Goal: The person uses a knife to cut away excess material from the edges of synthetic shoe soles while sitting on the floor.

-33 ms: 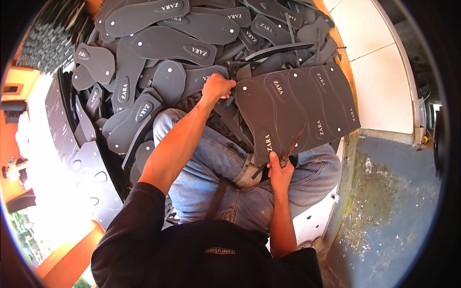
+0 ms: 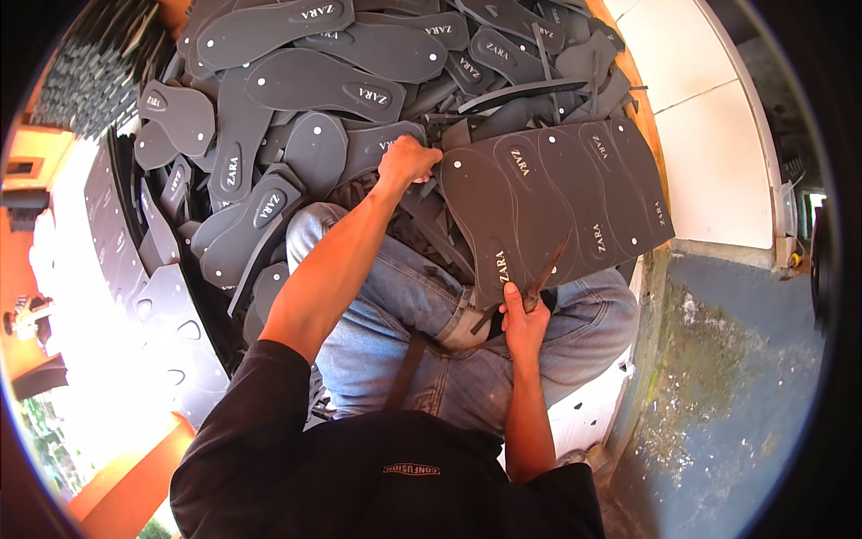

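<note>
A dark grey foam sheet (image 2: 575,193), embossed with several sole outlines, white lettering and white dots, lies tilted over my right knee and the pile. My left hand (image 2: 409,163) is closed at the sheet's far left corner; the fingertips are partly hidden. My right hand (image 2: 523,323) grips the near left edge, thumb on top. It also holds what look like dark, rusty scissors (image 2: 555,260), pointing away over the sheet; their handles are mostly hidden by the fingers. Loose sole-shaped foam pieces (image 2: 328,85) are heaped just beyond and left of my left hand.
More printed sheets (image 2: 166,314) are stacked at the left in bright light. Cut foam piles (image 2: 108,76) stand at the far left. White tiles (image 2: 718,162) with a wooden edge lie on the right, above a stained grey floor (image 2: 718,386). My crossed legs (image 2: 386,278) are below the sheet.
</note>
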